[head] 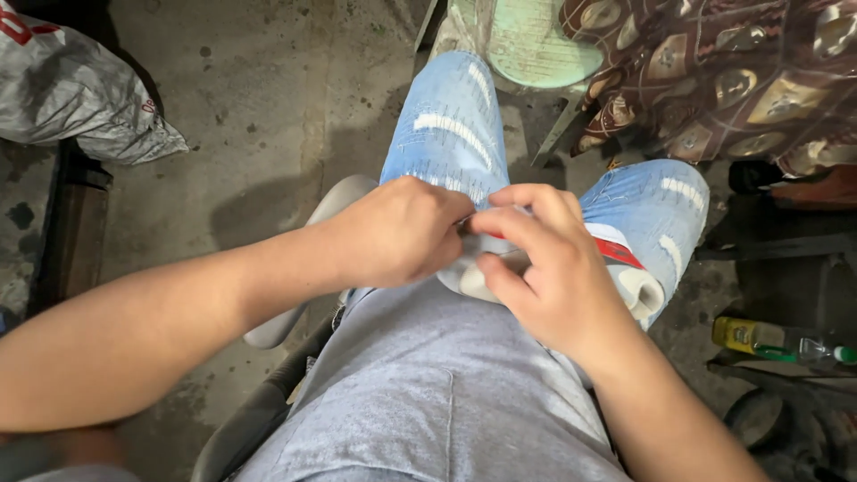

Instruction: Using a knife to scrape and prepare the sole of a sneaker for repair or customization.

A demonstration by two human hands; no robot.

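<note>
Concrete floor [268,98] underneath, stained and bare, with grey sack [71,89] slumped at far left and patterned cloth [732,71] draped at upper right over green stool [536,40]. Seated on grey chair [335,201], knees in torn jeans [455,125] raised to serve as a rest. White pipe piece [638,290] with red marking laid across the lap, steadied there against the thigh. Left hand [402,232] curled shut, pinching something small and hidden at the pipe's near end. Right hand [536,268] closed around the pipe, thumb beneath, fingertips meeting the left. Yellow bottle [759,339] lying on the ground at right.
</note>
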